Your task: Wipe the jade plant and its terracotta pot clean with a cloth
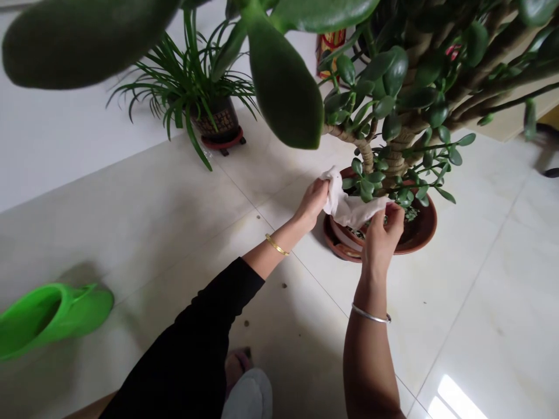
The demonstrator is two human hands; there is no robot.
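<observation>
While both forearms reach forward beneath the jade plant's (395, 154) branches, a thin white cloth (356, 212) hangs between the two hands, in front of the trunk and above the near-left rim of the brown pot (427, 230). The left hand (311, 202) grasps one bunched end in its curled fingers; the right hand (384, 230) pinches the other end between thumb and fingers. Holding it by opposite ends probably leaves the middle spread, though it sags a little. Whether it touches the pot rim, I cannot tell.

What looks like a brown saucer (343, 250) sits under that pot, presumably to catch drips. Near the wall, a strap-leaved plant (192, 87) grows in a dark pot with gold markings (217, 120), set on a reddish stand (225, 141) whose small black feet hold it off the tiled floor (471, 302), perhaps so that it can be shifted easily.

Counted: one cloth, gripped by two hands; two potted plants in two pots; one saucer and one footed stand; two bangles, a gold one (277, 244) on the left wrist and a silver one (371, 314) on the right forearm; one bright green plastic container (87, 305), well apart at the left; and at least three dark crumbs (284, 285) on the tiles.
</observation>
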